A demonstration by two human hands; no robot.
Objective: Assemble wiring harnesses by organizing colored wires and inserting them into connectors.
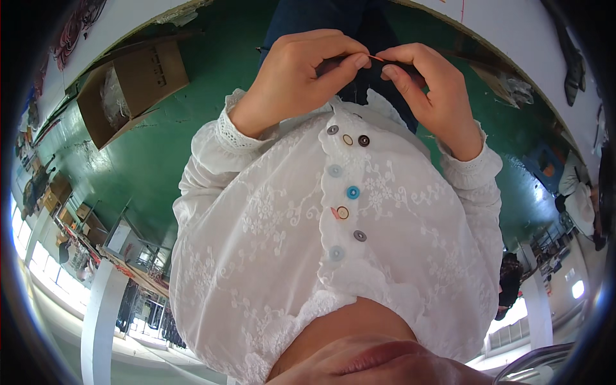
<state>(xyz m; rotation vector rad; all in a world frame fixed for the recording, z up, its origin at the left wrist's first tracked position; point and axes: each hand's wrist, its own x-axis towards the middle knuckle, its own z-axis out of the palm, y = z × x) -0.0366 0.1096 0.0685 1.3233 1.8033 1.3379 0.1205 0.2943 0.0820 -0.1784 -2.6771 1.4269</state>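
Note:
A thin orange wire (376, 58) spans the small gap between my two hands, above my lap. My left hand (300, 77) is closed in a pinch, thumb and forefinger on the wire's left part. My right hand (431, 83) pinches its right part the same way, fingers curled. The fingertips nearly meet. Where the wire's ends run inside the fingers is hidden. Something dark shows under the right fingers; I cannot make out what it is.
The white tabletop (500, 25) curves along the upper edge, with bundled reddish wires (76, 29) at far left and a dark elongated object (573, 80) at right. An open cardboard box (154, 70) with clear plastic stands on the green floor (212, 83). Another person (581, 205) is at far right.

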